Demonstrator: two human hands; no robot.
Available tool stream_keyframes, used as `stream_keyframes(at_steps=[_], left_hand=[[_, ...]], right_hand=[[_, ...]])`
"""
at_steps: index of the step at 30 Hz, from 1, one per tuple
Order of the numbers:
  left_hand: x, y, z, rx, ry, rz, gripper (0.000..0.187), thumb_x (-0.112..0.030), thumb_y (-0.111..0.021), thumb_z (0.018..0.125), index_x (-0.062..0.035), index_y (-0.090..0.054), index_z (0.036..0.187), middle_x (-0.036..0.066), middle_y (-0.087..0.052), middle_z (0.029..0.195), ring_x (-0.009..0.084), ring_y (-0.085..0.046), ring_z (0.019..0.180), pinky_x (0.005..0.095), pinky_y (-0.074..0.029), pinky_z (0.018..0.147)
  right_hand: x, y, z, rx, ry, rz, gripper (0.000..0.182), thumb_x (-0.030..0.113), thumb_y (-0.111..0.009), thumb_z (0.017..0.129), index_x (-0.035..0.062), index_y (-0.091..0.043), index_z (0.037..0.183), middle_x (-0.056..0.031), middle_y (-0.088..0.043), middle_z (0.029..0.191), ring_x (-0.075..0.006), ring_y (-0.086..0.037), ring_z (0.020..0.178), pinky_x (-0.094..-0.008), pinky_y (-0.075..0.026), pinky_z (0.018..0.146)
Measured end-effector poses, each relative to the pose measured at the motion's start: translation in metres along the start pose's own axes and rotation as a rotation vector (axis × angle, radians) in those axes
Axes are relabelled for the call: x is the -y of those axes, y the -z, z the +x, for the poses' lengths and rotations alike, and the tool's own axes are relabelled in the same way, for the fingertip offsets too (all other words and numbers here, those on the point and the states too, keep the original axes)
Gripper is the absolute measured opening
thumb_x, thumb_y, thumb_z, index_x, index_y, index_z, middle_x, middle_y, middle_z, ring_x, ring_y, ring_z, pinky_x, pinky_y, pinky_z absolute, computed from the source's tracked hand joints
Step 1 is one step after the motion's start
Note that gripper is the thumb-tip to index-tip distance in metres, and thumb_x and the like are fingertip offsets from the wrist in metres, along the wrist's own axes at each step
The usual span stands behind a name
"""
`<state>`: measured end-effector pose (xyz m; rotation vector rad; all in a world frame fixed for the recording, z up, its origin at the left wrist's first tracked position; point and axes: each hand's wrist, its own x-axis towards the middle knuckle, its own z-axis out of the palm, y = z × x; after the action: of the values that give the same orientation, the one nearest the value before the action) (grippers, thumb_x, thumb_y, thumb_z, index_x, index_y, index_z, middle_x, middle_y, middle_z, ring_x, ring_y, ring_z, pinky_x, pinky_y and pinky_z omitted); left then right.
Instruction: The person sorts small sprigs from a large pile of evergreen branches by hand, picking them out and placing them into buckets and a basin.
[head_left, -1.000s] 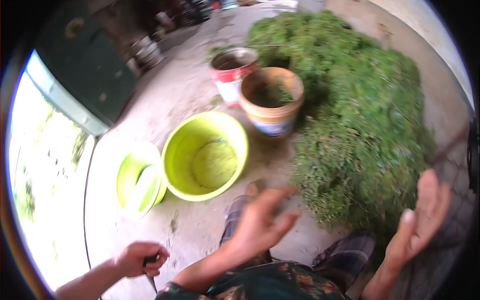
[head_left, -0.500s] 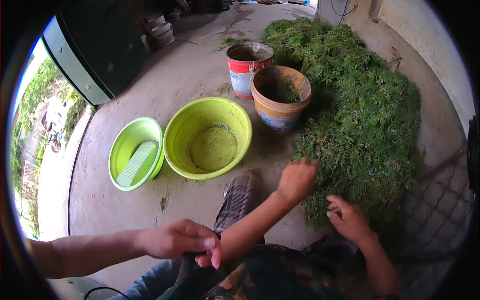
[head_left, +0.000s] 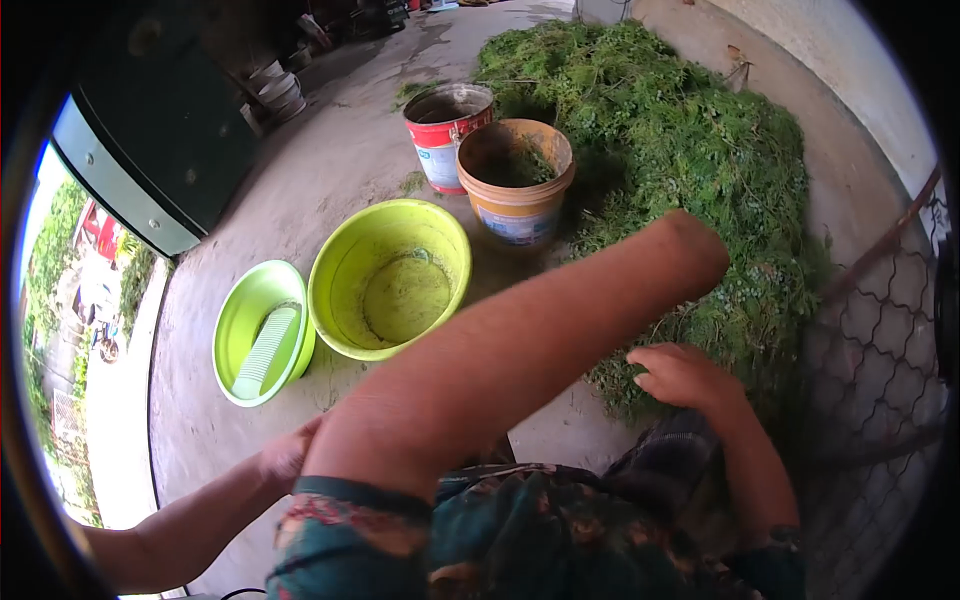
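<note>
My left arm reaches across the view to the right. My left hand point(head_left: 697, 250) is raised in front of the heap of cut green leafy branches point(head_left: 740, 190), with its fingers hidden from me. Below it, at the heap's near edge, is my right hand point(head_left: 685, 374). Its thumb and forefinger are apart, with nothing visible between them. Another person's hand point(head_left: 290, 450) comes in from the left and touches my left arm near the elbow.
A yellow-green basin point(head_left: 322, 285) and a light green basin with a washboard point(head_left: 224, 330) stand on the concrete floor. Behind them are a red-white bucket point(head_left: 435, 160) and an orange bucket point(head_left: 515, 205) with some greenery inside. Wire mesh point(head_left: 880, 350) is at the right.
My left arm has lifted towards the camera, its hand rising and moving right. The other person's hand has moved left and up to my arm. The view has shifted slightly.
</note>
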<state>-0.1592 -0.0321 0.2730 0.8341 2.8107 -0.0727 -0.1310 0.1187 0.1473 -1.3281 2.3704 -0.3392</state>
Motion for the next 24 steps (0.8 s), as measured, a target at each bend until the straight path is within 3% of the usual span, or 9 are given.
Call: stream_keyframes(at_steps=[4,8,10,12,14,18,20,23,24], left_hand=[[-0.006,0.03,-0.035,-0.01,-0.006,0.009,0.029,-0.005,-0.055,0.081,-0.0055,-0.063,0.109,0.012,-0.067,0.099,0.027,-0.066,0.093,0.04,-0.054,0.076],[-0.023,0.01,-0.046,-0.248,-0.148,-0.131,0.019,-0.007,-0.056,0.078,-0.0059,-0.063,0.096,0.012,-0.066,0.086,0.0288,-0.066,0.082,0.0408,-0.053,0.068],[-0.004,0.014,-0.085,-0.346,-0.101,-0.089,0.014,-0.008,-0.057,0.076,-0.0061,-0.062,0.089,0.012,-0.065,0.079,0.0297,-0.066,0.077,0.0411,-0.053,0.064],[0.01,0.013,-0.124,-0.463,-0.045,-0.066,0.009,-0.009,-0.058,0.075,-0.0063,-0.062,0.083,0.013,-0.065,0.072,0.0307,-0.067,0.071,0.0415,-0.052,0.06],[0.007,0.011,-0.129,-0.418,0.011,-0.051,0.009,-0.011,-0.058,0.076,-0.0062,-0.063,0.08,0.012,-0.065,0.071,0.0299,-0.067,0.07,0.0405,-0.053,0.058],[0.013,-0.019,-0.133,-0.425,0.074,-0.119,0.01,-0.011,-0.06,0.075,-0.0055,-0.063,0.082,0.012,-0.065,0.072,0.0301,-0.068,0.072,0.0402,-0.053,0.059],[0.015,-0.032,-0.135,-0.4,0.084,-0.162,0.011,-0.011,-0.06,0.075,-0.0052,-0.063,0.084,0.012,-0.065,0.073,0.0294,-0.068,0.074,0.0398,-0.054,0.061],[0.019,-0.061,-0.138,-0.413,0.077,-0.215,0.014,-0.012,-0.058,0.079,-0.0064,-0.063,0.09,0.013,-0.066,0.076,0.0281,-0.067,0.076,0.0396,-0.054,0.063],[0.023,-0.074,-0.136,-0.305,0.081,-0.176,0.018,-0.013,-0.057,0.08,-0.0068,-0.062,0.096,0.013,-0.066,0.079,0.0291,-0.067,0.076,0.04,-0.053,0.063]], right_hand=[[0.034,0.003,0.019,0.151,-0.062,-0.012,0.03,0.02,-0.057,0.083,0.004,-0.058,0.108,-0.019,-0.062,0.105,-0.0374,-0.058,0.099,-0.0471,-0.045,0.084],[0.036,-0.02,0.024,0.223,0.031,-0.025,0.033,0.021,-0.058,0.082,0.0054,-0.058,0.112,-0.0191,-0.061,0.11,-0.0377,-0.057,0.103,-0.0472,-0.044,0.087],[0.032,-0.039,0.039,0.154,0.109,-0.076,0.036,0.022,-0.059,0.082,0.008,-0.058,0.115,-0.0178,-0.061,0.113,-0.0356,-0.056,0.107,-0.0467,-0.044,0.09],[0.049,-0.022,0.047,0.282,0.059,-0.139,0.041,0.025,-0.059,0.081,0.0083,-0.057,0.118,-0.0181,-0.061,0.114,-0.0343,-0.056,0.108,-0.0461,-0.044,0.091],[0.053,-0.016,0.047,0.172,0.17,-0.181,0.034,0.022,-0.059,0.08,0.0063,-0.059,0.111,-0.0188,-0.064,0.1,-0.0358,-0.06,0.098,-0.0472,-0.046,0.086],[0.056,-0.009,0.05,0.272,0.152,-0.226,0.03,0.022,-0.06,0.08,0.0059,-0.06,0.105,-0.0176,-0.064,0.098,-0.0354,-0.061,0.095,-0.0468,-0.047,0.084],[0.053,-0.01,0.047,0.199,0.201,-0.242,0.025,0.021,-0.06,0.08,0.0057,-0.06,0.1,-0.0165,-0.065,0.096,-0.0353,-0.062,0.092,-0.0467,-0.047,0.083],[0.037,-0.026,0.043,0.22,0.184,-0.196,0.033,0.02,-0.06,0.08,0.0082,-0.059,0.111,-0.0184,-0.062,0.108,-0.0343,-0.059,0.104,-0.0467,-0.046,0.087],[0.032,-0.033,0.041,0.274,0.129,-0.162,0.037,0.019,-0.059,0.081,0.0099,-0.058,0.117,-0.0179,-0.059,0.115,-0.0337,-0.056,0.109,-0.0471,-0.045,0.09]])
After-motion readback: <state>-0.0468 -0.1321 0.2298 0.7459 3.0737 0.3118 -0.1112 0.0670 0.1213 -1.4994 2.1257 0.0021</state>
